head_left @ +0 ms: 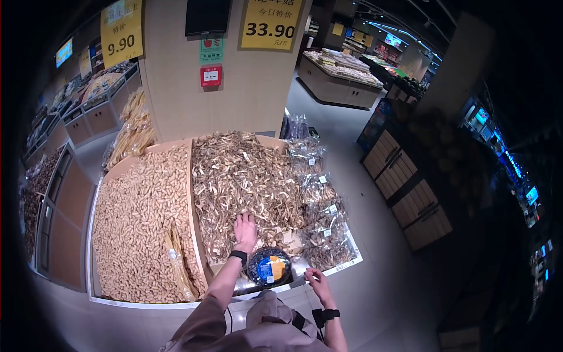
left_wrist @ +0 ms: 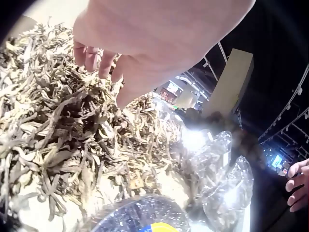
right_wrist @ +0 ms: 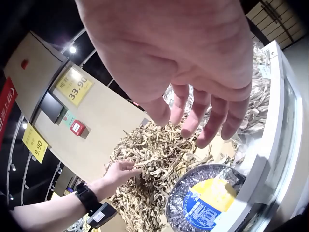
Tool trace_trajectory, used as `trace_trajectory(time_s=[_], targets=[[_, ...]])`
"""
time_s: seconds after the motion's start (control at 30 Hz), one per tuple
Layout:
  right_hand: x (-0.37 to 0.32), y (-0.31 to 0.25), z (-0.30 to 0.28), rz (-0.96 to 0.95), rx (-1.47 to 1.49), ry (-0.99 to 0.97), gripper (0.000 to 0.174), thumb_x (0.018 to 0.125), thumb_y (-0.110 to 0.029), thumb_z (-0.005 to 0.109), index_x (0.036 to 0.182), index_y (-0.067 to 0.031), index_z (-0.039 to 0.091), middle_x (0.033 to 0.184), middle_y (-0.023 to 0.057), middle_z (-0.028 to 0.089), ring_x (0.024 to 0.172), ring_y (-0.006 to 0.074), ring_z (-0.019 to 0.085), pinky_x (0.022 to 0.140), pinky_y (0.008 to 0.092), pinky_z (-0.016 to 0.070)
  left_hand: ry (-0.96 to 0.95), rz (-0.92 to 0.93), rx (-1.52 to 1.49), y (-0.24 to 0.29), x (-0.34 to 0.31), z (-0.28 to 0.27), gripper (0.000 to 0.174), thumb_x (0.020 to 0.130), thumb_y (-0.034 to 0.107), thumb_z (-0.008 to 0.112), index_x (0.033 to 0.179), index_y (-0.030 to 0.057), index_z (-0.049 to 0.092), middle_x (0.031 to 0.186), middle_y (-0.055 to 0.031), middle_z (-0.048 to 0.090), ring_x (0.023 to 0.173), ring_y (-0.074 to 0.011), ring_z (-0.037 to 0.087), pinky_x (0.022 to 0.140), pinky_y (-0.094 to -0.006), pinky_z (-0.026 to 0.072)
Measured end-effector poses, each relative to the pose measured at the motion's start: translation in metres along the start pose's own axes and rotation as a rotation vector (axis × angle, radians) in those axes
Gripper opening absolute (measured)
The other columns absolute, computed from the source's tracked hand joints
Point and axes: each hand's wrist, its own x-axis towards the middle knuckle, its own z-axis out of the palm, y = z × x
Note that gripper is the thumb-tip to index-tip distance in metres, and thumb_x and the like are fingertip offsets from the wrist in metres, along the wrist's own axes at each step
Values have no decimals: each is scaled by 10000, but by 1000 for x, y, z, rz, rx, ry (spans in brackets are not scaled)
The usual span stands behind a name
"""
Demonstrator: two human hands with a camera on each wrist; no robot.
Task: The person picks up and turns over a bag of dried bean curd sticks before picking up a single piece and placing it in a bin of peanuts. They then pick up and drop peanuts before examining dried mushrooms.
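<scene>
My left hand (head_left: 245, 232) reaches over the heap of dried mushroom strips (head_left: 246, 176), palm down. Its fingers (left_wrist: 105, 63) bend loosely at the strips' surface, and nothing shows gripped in them. Nearer the bin's front edge lies a round, clear-wrapped pack (head_left: 269, 267) with a blue and yellow label, right of my left wrist; neither hand touches it. My right hand (head_left: 318, 285) hangs at the front edge, right of the pack. In the right wrist view its fingers (right_wrist: 208, 116) are spread and loosely bent, holding nothing.
Peanuts (head_left: 141, 223) fill the left compartment behind a wooden divider (head_left: 194, 217), with a long bagged item (head_left: 179, 264) on them. Clear bags of dried goods (head_left: 325, 234) line the right side. A white rim (head_left: 346, 264) edges the bin; a pillar (head_left: 217, 111) stands behind.
</scene>
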Motion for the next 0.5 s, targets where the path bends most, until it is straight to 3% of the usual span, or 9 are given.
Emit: trace_trajectory(time_s=[0.17, 0.23, 0.3, 0.37, 0.5], targets=[[10, 2, -1, 57, 10, -5, 410, 944, -394, 637, 1216, -90, 590, 1104, 23, 644, 984, 130, 652, 804, 263, 471, 4, 2, 63, -6, 15, 4, 350, 755, 179, 690, 1088, 85, 637, 1112, -69, 582, 1069, -263, 514, 864, -380, 438], [14, 1, 2, 78, 20, -16, 407, 945, -386, 639, 1217, -88, 589, 1110, 26, 645, 987, 137, 654, 805, 263, 474, -26, 10, 56, -11, 17, 13, 382, 764, 232, 734, 1093, 62, 639, 1152, -91, 592, 1118, -292, 501, 918, -399, 435], [16, 0, 10, 44, 86, 16, 339, 953, -275, 643, 1178, -23, 608, 1024, 60, 664, 906, 143, 661, 833, 272, 501, -45, -2, 60, -13, 16, 17, 328, 777, 230, 721, 1059, 74, 657, 1105, -86, 611, 1079, -288, 516, 901, -400, 441], [18, -3, 14, 90, 79, -4, 335, 954, -268, 643, 1181, -24, 607, 1020, 57, 665, 916, 140, 652, 840, 267, 501, 43, 32, 16, -12, 14, 14, 208, 785, 136, 640, 987, 95, 670, 1010, -65, 616, 1034, -264, 527, 843, -383, 433], [30, 0, 9, 74, 87, -76, 334, 952, -263, 646, 1183, -27, 604, 1022, 48, 663, 933, 130, 634, 852, 264, 497, 31, 44, -29, -13, 15, 17, 176, 819, 177, 640, 970, 92, 672, 1007, -75, 622, 1016, -265, 524, 848, -391, 424]])
